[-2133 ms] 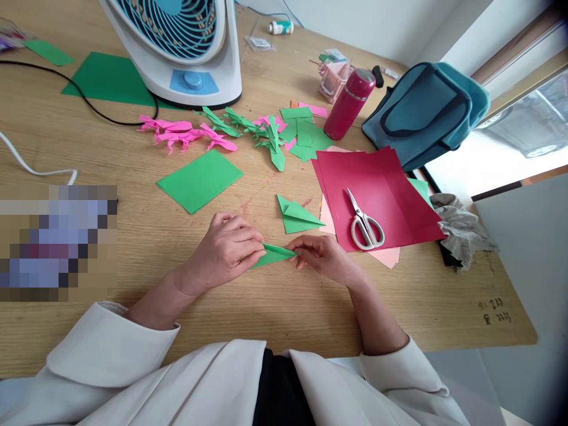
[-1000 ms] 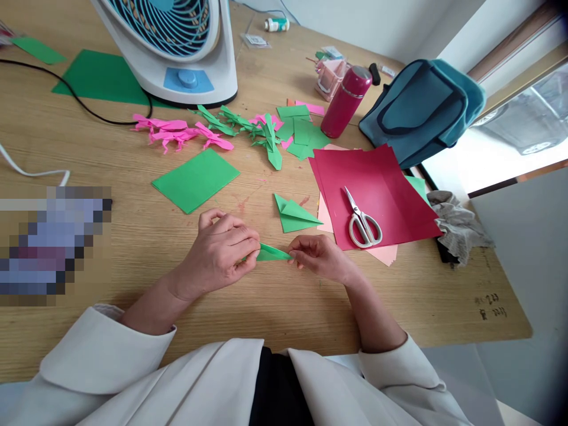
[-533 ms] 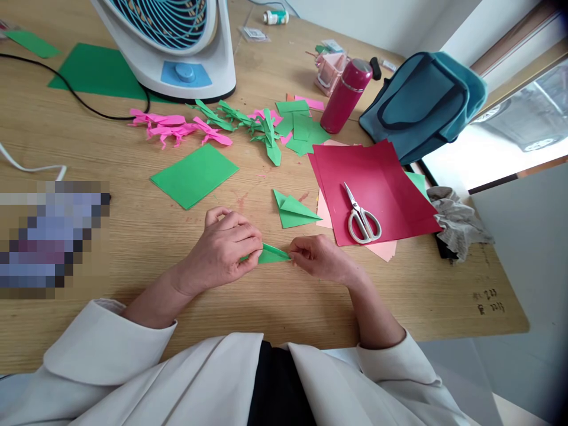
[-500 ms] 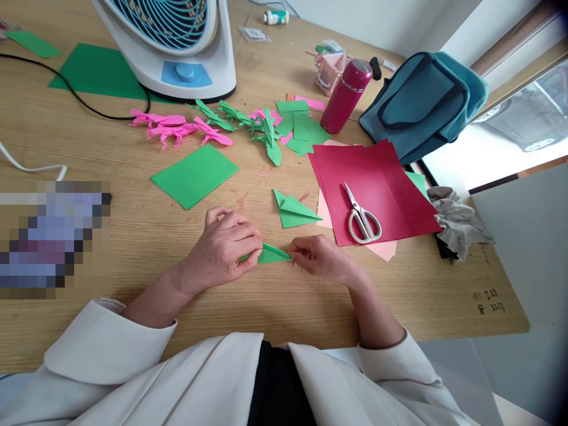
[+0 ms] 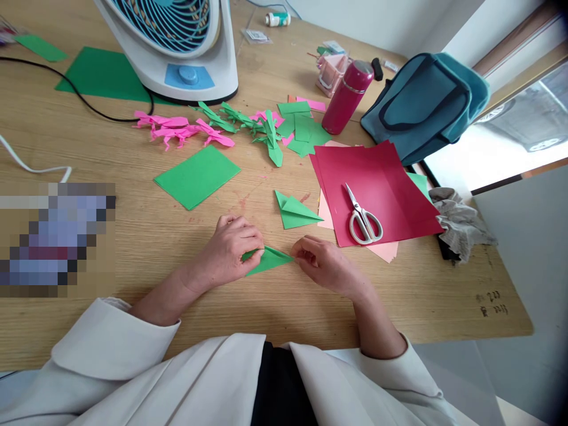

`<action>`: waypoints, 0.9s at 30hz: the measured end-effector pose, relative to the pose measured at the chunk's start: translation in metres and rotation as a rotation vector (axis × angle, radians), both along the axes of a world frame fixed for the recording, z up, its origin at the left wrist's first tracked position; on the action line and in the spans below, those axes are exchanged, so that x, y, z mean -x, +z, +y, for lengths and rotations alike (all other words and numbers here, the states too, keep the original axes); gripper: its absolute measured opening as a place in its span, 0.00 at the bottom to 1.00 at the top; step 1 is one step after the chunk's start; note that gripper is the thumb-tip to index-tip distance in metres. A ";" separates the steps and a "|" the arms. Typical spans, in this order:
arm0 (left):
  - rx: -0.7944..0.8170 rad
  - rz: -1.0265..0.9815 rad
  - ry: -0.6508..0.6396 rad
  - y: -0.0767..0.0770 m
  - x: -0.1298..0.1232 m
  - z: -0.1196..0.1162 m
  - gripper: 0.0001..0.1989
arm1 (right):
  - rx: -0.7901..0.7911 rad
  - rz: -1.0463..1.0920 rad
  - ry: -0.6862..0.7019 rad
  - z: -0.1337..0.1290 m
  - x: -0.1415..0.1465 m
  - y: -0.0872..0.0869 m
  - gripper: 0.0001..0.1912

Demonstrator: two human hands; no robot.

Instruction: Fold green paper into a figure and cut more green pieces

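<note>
A small folded piece of green paper (image 5: 271,261) lies low over the table between my hands. My left hand (image 5: 233,248) pinches its left part along a raised fold, with the thumb on the near side. At the pointed right end, my right hand (image 5: 322,263) has its fingertips pinched on the tip. Just beyond them rests another folded green paper (image 5: 297,214), with a flap standing up. A flat green paper sheet (image 5: 198,176) lies farther left. To the right, white-handled scissors (image 5: 364,220) lie on red paper sheets (image 5: 399,195).
Pink folded paper figures (image 5: 166,127) and green folded paper figures (image 5: 271,139) lie at the back. Behind them stands a fan (image 5: 195,77). A red thermos (image 5: 348,97) and a teal bag (image 5: 428,109) stand at back right. A blurred-out device (image 5: 57,236) lies left.
The green paper between my hands now shows a larger flat face toward me, its near edge lower. My hands have shifted only slightly, and both still pinch it.
</note>
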State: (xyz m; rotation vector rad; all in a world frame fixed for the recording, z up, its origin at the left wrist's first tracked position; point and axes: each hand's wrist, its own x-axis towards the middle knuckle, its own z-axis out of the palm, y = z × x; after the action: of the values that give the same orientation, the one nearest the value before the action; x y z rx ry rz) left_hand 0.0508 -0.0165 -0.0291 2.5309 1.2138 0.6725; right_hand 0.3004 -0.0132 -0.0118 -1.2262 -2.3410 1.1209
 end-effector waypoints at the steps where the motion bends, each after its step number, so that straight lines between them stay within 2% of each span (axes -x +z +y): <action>1: 0.012 0.000 0.001 0.000 0.000 0.000 0.08 | -0.004 -0.004 -0.007 -0.002 0.001 -0.001 0.08; 9: 0.019 -0.018 0.014 -0.008 0.000 -0.001 0.08 | -0.079 -0.134 -0.097 -0.008 0.014 -0.007 0.06; 15: -0.003 0.012 0.071 -0.004 0.000 -0.003 0.07 | -0.096 -0.157 -0.117 -0.010 0.014 -0.008 0.06; 20: 0.080 0.013 0.081 -0.008 0.002 -0.002 0.10 | -0.055 -0.180 -0.137 -0.011 0.014 -0.007 0.06; 27: 0.124 0.028 0.119 -0.010 0.001 0.000 0.06 | -0.101 -0.225 -0.173 -0.012 0.018 -0.010 0.09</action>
State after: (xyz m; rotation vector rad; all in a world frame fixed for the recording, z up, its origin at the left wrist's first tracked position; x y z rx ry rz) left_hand 0.0500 -0.0165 -0.0396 2.3898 1.3802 0.5712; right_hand 0.2824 -0.0249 -0.0222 -1.5528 -2.3599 0.8368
